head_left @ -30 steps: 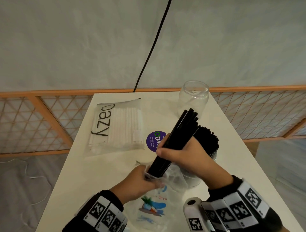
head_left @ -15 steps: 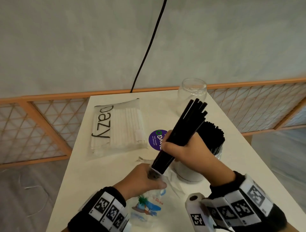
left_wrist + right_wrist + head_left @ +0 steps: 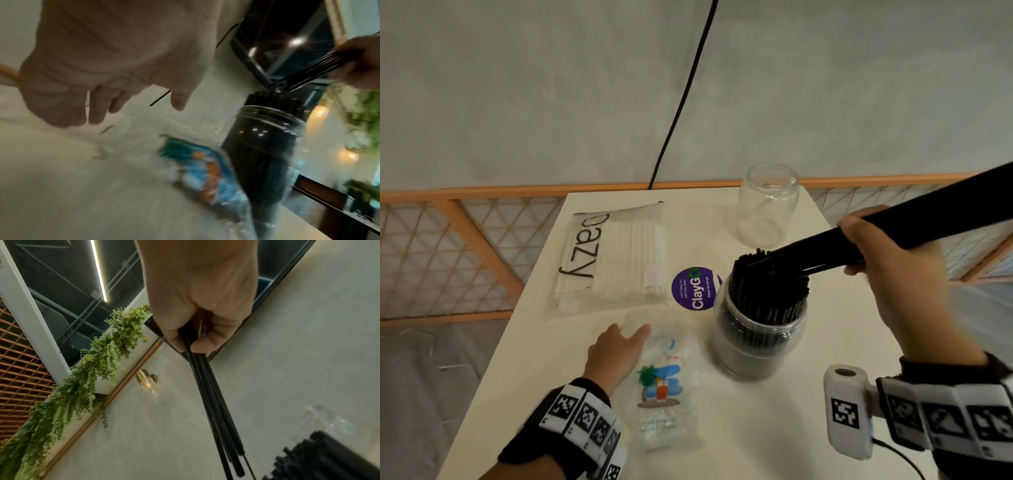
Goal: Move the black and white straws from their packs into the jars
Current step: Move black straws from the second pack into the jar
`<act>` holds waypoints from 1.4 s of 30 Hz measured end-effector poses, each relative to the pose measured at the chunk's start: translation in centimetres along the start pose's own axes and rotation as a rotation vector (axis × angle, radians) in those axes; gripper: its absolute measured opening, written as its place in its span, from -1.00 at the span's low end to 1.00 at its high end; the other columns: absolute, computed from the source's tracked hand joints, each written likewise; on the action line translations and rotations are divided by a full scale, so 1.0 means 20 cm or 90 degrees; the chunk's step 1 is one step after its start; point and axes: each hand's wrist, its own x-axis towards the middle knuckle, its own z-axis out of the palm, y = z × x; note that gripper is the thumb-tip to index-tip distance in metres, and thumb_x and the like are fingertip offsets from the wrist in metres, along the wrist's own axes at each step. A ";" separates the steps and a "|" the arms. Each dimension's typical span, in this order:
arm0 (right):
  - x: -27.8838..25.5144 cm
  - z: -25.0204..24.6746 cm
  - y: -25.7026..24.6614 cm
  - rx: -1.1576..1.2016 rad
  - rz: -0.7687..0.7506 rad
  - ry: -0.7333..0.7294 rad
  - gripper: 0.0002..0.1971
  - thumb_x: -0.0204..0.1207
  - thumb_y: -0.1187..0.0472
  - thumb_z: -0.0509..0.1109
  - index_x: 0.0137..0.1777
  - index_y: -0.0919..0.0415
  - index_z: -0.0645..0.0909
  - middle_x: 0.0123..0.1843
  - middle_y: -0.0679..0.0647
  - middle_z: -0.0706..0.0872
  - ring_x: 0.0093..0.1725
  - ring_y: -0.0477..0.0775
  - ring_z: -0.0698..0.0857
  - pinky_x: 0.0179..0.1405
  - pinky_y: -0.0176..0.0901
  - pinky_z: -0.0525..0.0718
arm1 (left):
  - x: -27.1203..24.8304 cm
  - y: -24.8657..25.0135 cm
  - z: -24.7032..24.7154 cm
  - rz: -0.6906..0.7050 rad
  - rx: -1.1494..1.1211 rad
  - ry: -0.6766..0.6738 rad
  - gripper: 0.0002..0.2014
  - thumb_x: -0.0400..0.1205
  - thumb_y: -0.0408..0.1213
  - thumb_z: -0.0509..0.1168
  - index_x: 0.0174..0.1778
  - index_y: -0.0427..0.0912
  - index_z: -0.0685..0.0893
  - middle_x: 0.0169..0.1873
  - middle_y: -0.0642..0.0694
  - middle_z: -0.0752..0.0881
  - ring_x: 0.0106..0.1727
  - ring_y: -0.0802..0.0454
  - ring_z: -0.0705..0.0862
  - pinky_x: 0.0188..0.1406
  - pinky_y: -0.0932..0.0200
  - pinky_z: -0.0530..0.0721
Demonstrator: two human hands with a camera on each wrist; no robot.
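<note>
Tabletop (image 3: 842, 342) first: white straws (image 3: 633, 257) lie in their pack (image 3: 585, 253) at its far left, one clear jar (image 3: 768, 205) stands bare at the far edge, and a second jar (image 3: 756, 335) near the middle is crowded with black straws (image 3: 770, 284). My right hand (image 3: 900, 274) grips a slanted black bundle (image 3: 825, 246), its tips over that jar's mouth. I judge it best to stand the bundle upright, find a gap, then let go. My left hand (image 3: 616, 353) lies loose-fingered on the flat pack (image 3: 661, 387) at the near edge, holding nothing.
</note>
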 end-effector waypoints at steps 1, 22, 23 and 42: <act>0.01 -0.03 0.01 -0.001 0.002 0.008 -0.77 0.47 0.31 0.39 -0.39 0.06 0.61 -0.54 -0.13 0.67 -0.52 -0.15 0.61 -0.56 -0.38 0.58 | -0.04 0.03 0.01 0.037 -0.014 0.042 -0.22 0.55 0.17 0.23 0.56 -0.26 0.23 0.53 -0.25 0.35 0.53 -0.24 0.30 0.49 -0.08 0.30; 0.10 -0.31 0.14 0.069 -0.018 -0.355 -0.92 0.25 0.20 0.40 -0.40 0.03 0.70 -0.44 -0.03 0.68 -0.45 -0.11 0.62 -0.54 -0.33 0.55 | -0.19 0.63 0.32 0.346 -0.236 -0.123 0.23 0.19 -0.37 0.65 0.58 0.13 -0.08 0.27 0.08 0.39 0.34 0.10 0.42 0.33 0.21 0.35; 0.10 -0.30 0.15 0.062 -0.019 -0.367 -0.91 0.26 0.20 0.40 -0.39 0.00 0.70 -0.41 -0.01 0.69 -0.43 -0.11 0.63 -0.51 -0.33 0.56 | -0.17 0.63 0.32 0.341 -0.232 -0.111 0.21 0.20 -0.35 0.65 0.58 0.13 -0.06 0.27 0.06 0.41 0.32 0.09 0.44 0.32 0.21 0.38; 0.07 -0.15 0.23 -0.109 -0.131 -0.484 -0.93 0.40 0.21 0.40 -0.24 0.00 0.67 -0.28 -0.20 0.72 -0.23 -0.19 0.69 -0.27 -0.50 0.56 | -0.07 0.61 0.34 0.329 -0.227 -0.109 -0.13 0.02 0.07 0.61 0.29 0.03 0.53 0.16 0.07 0.68 0.23 0.12 0.63 0.28 -0.06 0.63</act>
